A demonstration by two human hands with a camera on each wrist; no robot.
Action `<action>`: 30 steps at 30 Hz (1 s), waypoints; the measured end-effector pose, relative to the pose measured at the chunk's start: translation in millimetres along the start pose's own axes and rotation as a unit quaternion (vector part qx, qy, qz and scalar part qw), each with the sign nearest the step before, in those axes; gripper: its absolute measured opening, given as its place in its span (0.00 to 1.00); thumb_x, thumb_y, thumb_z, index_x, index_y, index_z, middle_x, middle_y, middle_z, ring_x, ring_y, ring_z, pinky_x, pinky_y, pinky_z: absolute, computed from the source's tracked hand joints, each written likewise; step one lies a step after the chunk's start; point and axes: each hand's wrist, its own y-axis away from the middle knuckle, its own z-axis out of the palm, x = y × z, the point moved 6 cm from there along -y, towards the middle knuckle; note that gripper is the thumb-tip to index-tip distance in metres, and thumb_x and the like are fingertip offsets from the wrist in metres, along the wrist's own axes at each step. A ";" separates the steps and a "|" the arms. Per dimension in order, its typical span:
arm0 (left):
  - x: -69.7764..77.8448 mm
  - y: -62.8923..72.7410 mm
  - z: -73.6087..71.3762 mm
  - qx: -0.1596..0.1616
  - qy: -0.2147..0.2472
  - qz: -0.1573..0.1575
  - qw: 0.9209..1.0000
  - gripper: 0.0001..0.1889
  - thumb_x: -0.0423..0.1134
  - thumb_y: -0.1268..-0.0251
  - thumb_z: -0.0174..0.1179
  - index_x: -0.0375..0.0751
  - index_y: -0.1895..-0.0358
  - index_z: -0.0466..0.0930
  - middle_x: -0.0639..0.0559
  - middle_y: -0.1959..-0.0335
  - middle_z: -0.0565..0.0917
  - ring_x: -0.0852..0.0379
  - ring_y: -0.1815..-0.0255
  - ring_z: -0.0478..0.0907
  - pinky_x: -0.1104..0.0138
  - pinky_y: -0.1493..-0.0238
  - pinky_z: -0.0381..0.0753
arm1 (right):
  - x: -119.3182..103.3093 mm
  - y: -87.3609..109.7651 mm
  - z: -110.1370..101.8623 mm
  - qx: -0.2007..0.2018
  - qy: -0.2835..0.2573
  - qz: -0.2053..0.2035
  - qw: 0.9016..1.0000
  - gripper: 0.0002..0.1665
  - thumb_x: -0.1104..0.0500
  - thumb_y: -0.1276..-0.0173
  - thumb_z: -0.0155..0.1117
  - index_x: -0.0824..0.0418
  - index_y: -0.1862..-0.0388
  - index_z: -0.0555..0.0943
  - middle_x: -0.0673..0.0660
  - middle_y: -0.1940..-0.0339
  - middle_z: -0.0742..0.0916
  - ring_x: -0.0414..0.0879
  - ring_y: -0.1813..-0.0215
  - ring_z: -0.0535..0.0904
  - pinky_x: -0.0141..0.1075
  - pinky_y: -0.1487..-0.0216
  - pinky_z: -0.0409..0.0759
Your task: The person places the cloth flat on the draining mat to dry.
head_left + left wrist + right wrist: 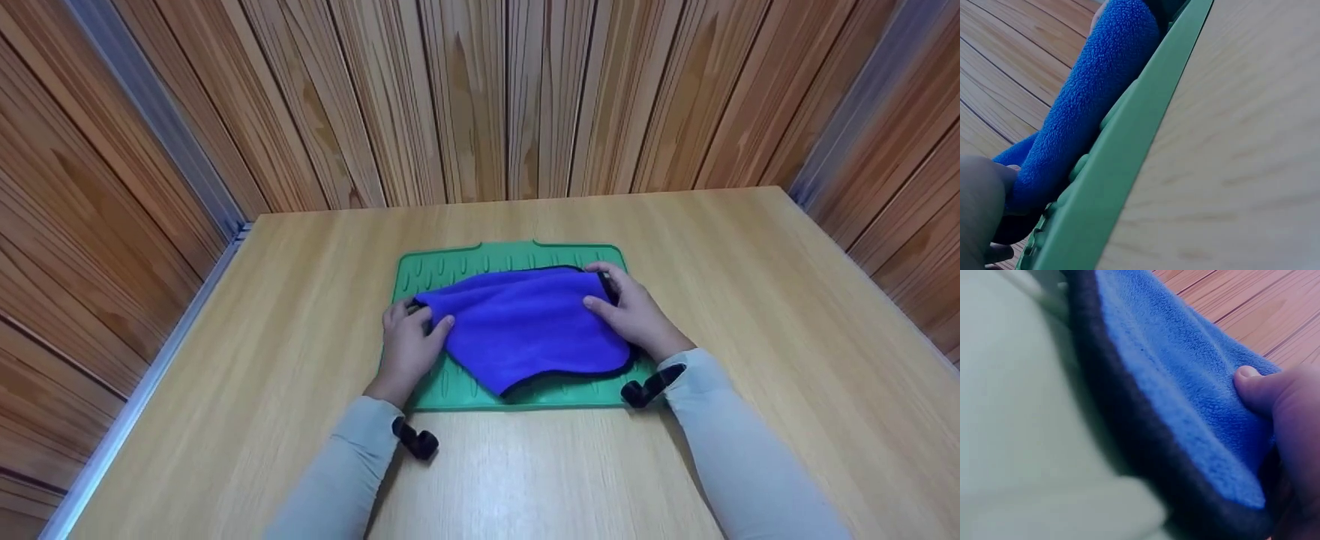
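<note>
A blue plush cloth point(525, 322) with a black border spans between both hands, over a green ridged mat point(457, 390). My left hand point(410, 341) grips its left end, thumb on top and fingers at the edge. At the right end my right hand point(634, 311) pinches the cloth, thumb on the blue face and fingers behind the black edge. The left wrist view has the cloth point(1089, 95) bulging in a rounded fold close over the mat point(1129, 152). In the right wrist view, the thumb point(1255, 385) presses on the cloth point(1185, 377).
The mat lies on a light wooden table point(300, 315). Wood-panelled walls point(465, 105) rise behind and at both sides, with metal strips point(161, 112) at the corners. Black straps with small devices point(416, 441) sit on both wrists, over light sleeves point(337, 465).
</note>
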 end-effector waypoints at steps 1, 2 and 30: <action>0.0 -0.2 -0.4 0.002 -0.002 -0.002 1.000 0.17 0.51 0.28 0.61 0.39 0.58 0.86 0.34 0.30 0.68 0.35 0.25 0.55 0.43 0.30 0.62 | 0.3 -0.3 -0.1 -0.001 0.002 0.002 1.000 0.32 0.57 0.26 0.64 0.57 0.27 0.66 0.62 0.37 0.80 0.56 0.34 0.74 0.54 0.34 0.67; 0.2 -0.3 -0.8 0.002 -0.004 -0.002 1.000 0.17 0.51 0.28 0.62 0.39 0.57 0.87 0.33 0.30 0.69 0.35 0.26 0.55 0.43 0.29 0.62 | 0.5 -0.6 0.0 -0.002 0.004 0.003 1.000 0.32 0.57 0.26 0.65 0.57 0.27 0.66 0.62 0.36 0.80 0.57 0.34 0.74 0.54 0.34 0.68; 21.0 17.4 4.5 -0.034 -0.106 -0.010 0.994 0.21 0.56 0.35 0.66 0.39 0.69 0.85 0.31 0.36 0.72 0.33 0.29 0.57 0.44 0.28 0.56 | -4.6 0.9 12.4 -0.059 -0.015 -0.014 0.998 0.36 0.56 0.28 0.67 0.51 0.25 0.65 0.59 0.23 0.65 0.58 0.22 0.57 0.59 0.27 0.54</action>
